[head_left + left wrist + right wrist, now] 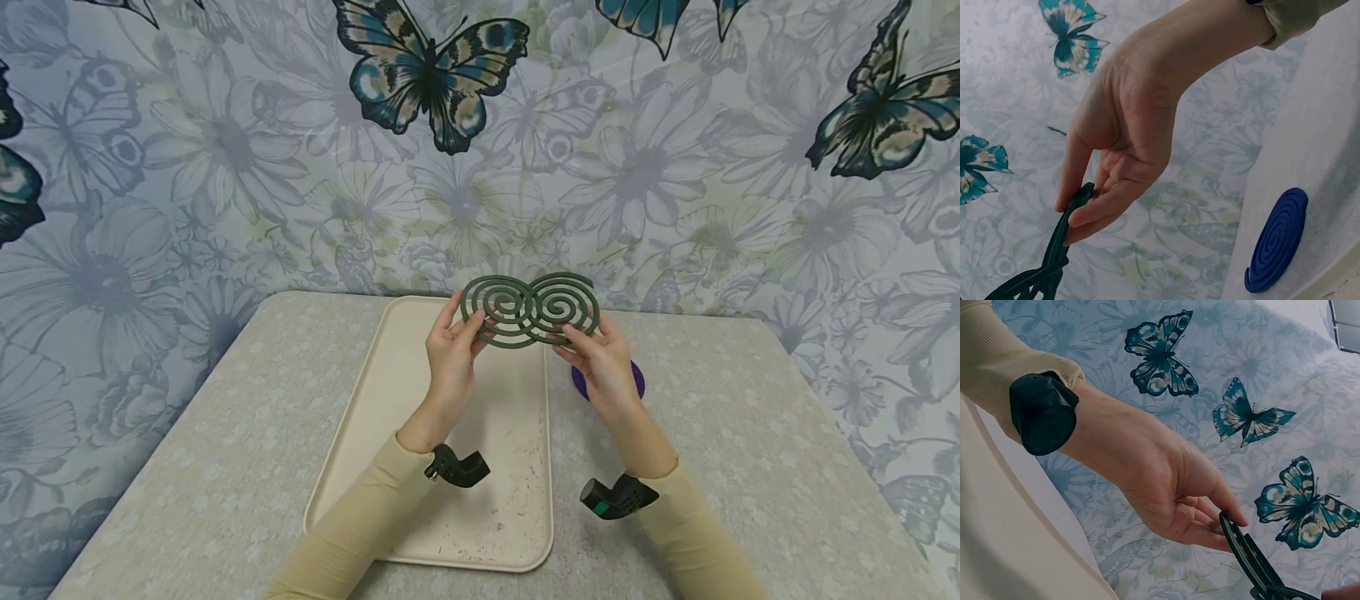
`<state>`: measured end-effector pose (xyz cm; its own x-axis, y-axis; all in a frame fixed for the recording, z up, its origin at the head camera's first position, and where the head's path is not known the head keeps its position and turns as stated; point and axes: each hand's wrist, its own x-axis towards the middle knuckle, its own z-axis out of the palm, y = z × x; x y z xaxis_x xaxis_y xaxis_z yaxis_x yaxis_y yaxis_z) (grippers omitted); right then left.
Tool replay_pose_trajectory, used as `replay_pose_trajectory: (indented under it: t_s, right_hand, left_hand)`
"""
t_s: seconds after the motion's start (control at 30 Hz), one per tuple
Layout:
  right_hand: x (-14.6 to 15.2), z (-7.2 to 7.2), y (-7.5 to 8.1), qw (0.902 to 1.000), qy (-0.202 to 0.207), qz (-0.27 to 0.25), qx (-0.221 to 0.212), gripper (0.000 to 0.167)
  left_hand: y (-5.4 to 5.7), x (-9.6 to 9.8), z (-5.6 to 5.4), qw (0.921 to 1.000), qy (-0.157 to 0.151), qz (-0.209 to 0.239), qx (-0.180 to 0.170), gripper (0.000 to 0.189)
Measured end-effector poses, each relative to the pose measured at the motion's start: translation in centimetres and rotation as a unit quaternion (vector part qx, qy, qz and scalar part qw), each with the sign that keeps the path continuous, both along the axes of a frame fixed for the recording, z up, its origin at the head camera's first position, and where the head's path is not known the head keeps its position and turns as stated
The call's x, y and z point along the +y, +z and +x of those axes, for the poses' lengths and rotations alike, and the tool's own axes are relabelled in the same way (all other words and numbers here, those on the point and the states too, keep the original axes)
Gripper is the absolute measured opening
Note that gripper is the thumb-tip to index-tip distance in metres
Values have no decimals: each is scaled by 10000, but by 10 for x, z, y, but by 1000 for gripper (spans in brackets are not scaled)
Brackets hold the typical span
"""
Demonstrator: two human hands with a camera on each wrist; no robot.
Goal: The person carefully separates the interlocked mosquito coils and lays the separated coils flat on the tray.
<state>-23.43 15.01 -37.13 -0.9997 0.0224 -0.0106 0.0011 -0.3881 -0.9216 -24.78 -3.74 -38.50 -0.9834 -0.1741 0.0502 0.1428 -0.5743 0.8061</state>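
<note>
Two dark green mosquito coils [508, 343] are held up above the far end of the table, side by side and overlapping in the middle. My left hand [452, 360] pinches the left coil's outer edge between thumb and fingers. On the other side my right hand [609, 368] grips the right coil near its lower right edge. In the left wrist view the green coils [1054, 253] appear nearly edge-on; the right wrist view cuts them off at the bottom. A purple-blue coil [1277, 240] lies flat on the table, partly hidden behind my right hand in the head view.
A cream tray [550, 467] lies lengthwise on the pale patterned table [720, 433], below my left arm. Dark crumbs are scattered over its right and near parts. Behind the table hangs a cloth [637, 192] printed with flowers and butterflies. Each wrist wears a black camera.
</note>
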Motion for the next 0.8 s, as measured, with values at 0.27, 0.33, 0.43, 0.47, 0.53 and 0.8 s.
replay_pose_trajectory:
  t_s: [0.27, 0.33, 0.43, 0.47, 0.53, 0.8]
  right_hand:
    - [-6, 3, -3, 9987, -324, -288, 273, 43]
    - [-5, 3, -2, 9984, -340, -358, 262, 52]
    - [-5, 4, -1, 9983, -335, -437, 214, 68]
    - [-5, 4, 0, 9983, -321, -452, 188, 73]
    - [-4, 4, 1, 9984, -290, -468, 130, 78]
    - [4, 3, 8, 9989, 15, -466, 76, 76]
  left_hand:
    - [-7, 10, 4, 9983, 3, -588, -52, 65]
    - [-8, 10, 5, 9974, -55, -725, -22, 69]
    - [-6, 9, 5, 9973, -51, -728, 80, 70]
    - [-6, 9, 5, 9974, -41, -717, 109, 70]
    - [-4, 7, 4, 9974, -47, -703, 134, 69]
    - [4, -6, 0, 9931, -339, -1119, 111, 69]
